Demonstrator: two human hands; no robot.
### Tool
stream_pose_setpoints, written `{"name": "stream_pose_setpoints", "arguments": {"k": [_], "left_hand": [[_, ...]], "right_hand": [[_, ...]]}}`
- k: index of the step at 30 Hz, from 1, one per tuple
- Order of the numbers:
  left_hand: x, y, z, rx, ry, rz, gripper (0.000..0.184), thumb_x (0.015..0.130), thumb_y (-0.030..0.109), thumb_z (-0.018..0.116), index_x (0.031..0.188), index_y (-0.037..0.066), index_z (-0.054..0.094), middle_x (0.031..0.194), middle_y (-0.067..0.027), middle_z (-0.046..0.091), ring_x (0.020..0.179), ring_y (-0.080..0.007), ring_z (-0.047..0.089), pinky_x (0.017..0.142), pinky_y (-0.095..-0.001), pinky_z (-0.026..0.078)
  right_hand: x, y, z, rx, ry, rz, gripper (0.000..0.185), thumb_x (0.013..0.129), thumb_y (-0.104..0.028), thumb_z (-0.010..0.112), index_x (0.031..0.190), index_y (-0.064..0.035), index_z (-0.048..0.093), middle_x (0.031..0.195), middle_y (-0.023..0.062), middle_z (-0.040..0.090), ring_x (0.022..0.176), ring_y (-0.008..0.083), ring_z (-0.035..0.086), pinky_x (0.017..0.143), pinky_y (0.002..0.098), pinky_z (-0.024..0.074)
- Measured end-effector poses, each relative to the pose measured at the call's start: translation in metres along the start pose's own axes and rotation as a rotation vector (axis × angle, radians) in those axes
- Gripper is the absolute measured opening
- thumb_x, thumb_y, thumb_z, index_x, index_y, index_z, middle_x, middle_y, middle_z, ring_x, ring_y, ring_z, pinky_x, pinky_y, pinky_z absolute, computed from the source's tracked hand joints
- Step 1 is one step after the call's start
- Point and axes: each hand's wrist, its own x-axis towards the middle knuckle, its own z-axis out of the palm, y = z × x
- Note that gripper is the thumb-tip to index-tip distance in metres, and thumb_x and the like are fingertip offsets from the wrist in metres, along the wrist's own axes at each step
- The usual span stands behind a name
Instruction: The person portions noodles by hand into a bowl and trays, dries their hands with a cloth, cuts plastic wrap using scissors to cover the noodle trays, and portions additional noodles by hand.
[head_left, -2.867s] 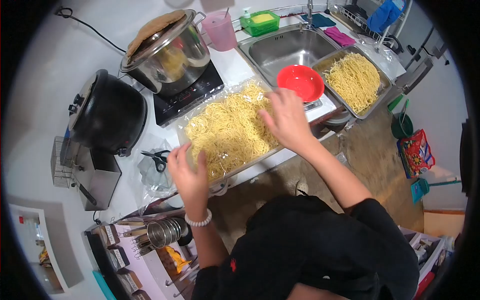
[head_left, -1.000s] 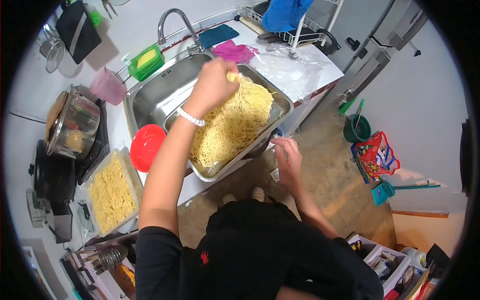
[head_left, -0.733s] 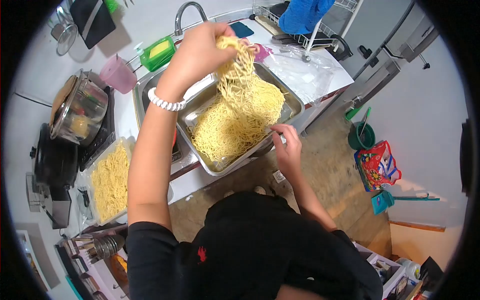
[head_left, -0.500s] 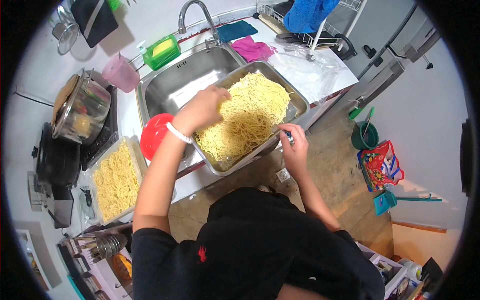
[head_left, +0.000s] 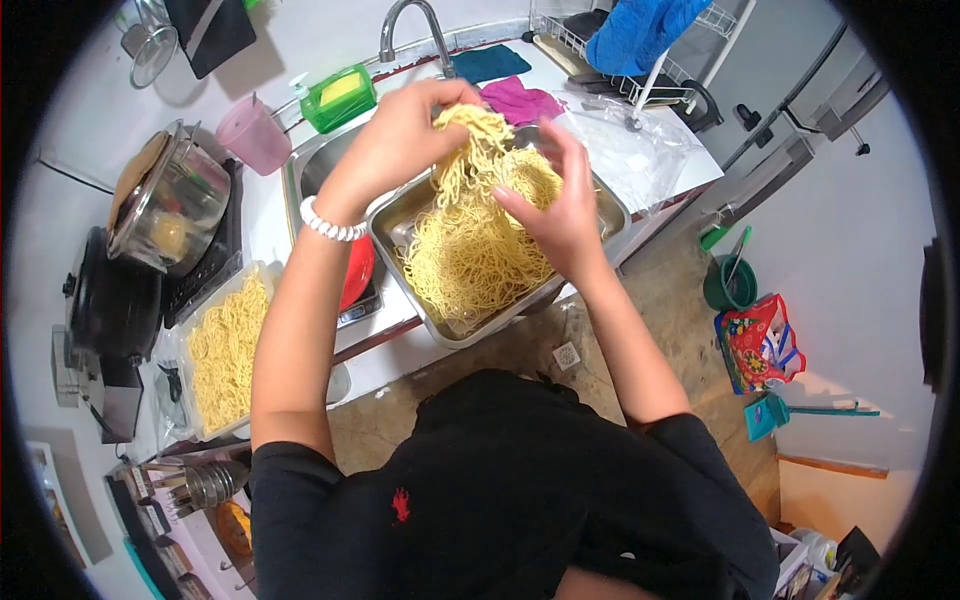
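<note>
My left hand (head_left: 405, 135) is closed on a clump of yellow noodles (head_left: 475, 135), lifted above the steel tray (head_left: 440, 330). Strands hang from the clump toward the noodles (head_left: 475, 260) heaped in the tray. To the right of the clump, my right hand (head_left: 560, 210) has its thumb and fingers spread, partly blurred, with nothing gripped in it. The tray rests at the counter's front edge, over part of the sink (head_left: 310, 165). Behind my left forearm, a red bowl (head_left: 357, 270) shows in part, on what looks like a small scale (head_left: 362, 308).
At the left lies a clear container (head_left: 265, 290) filled with more noodles. A glass-lidded pot (head_left: 185, 215) and a black pot (head_left: 115, 295) stand beyond it. Behind the sink are a faucet (head_left: 440, 45), a green soap holder (head_left: 340, 100) and a pink cup (head_left: 255, 135).
My left hand has risen out of the tray with a clump of noodles. From the tray's near edge, my right hand has moved up over the noodles, fingers spread.
</note>
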Motion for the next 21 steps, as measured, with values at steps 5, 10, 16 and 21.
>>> {"name": "stream_pose_setpoints", "arguments": {"k": [5,10,16,21], "left_hand": [[0.011,0.033,-0.021,-0.015,0.179,0.071,0.022,0.077,0.012,0.058,0.095,0.001,0.066,0.074,-0.0077,0.066,0.061,-0.0099,0.059,0.058,-0.0265,0.048],[0.002,0.086,-0.070,-0.195,0.225,0.114,0.014,0.085,0.007,0.052,0.091,0.000,0.061,0.079,-0.0047,0.065,0.067,-0.0061,0.058,0.061,-0.0189,0.047],[0.007,0.091,-0.104,-0.205,0.357,0.125,0.015,0.084,0.005,0.054,0.093,-0.002,0.063,0.080,-0.0043,0.065,0.068,-0.0062,0.059,0.062,-0.0187,0.046],[-0.001,0.087,-0.124,-0.211,0.420,0.130,0.014,0.085,0.005,0.055,0.096,-0.001,0.063,0.081,-0.0048,0.066,0.066,-0.0071,0.060,0.060,-0.0180,0.048]], "right_hand": [[0.039,-0.015,0.041,0.293,-0.124,0.053,0.064,0.078,-0.022,0.073,0.129,-0.0019,0.040,0.116,0.0189,0.056,0.105,0.0281,0.056,0.092,0.0379,0.0434],[0.020,-0.002,0.065,0.393,-0.340,0.256,0.022,0.087,-0.019,0.061,0.097,0.0003,0.062,0.074,0.0092,0.065,0.067,0.0161,0.063,0.066,0.0300,0.0500],[-0.015,0.051,0.084,0.074,-0.358,0.132,0.022,0.088,-0.020,0.057,0.088,0.0011,0.062,0.072,0.0164,0.064,0.061,0.0253,0.062,0.058,0.0342,0.0474],[-0.036,0.086,0.091,-0.158,-0.390,-0.004,0.014,0.081,-0.014,0.057,0.078,-0.0009,0.059,0.077,0.0180,0.059,0.079,0.0358,0.056,0.076,0.0443,0.0438]]}}
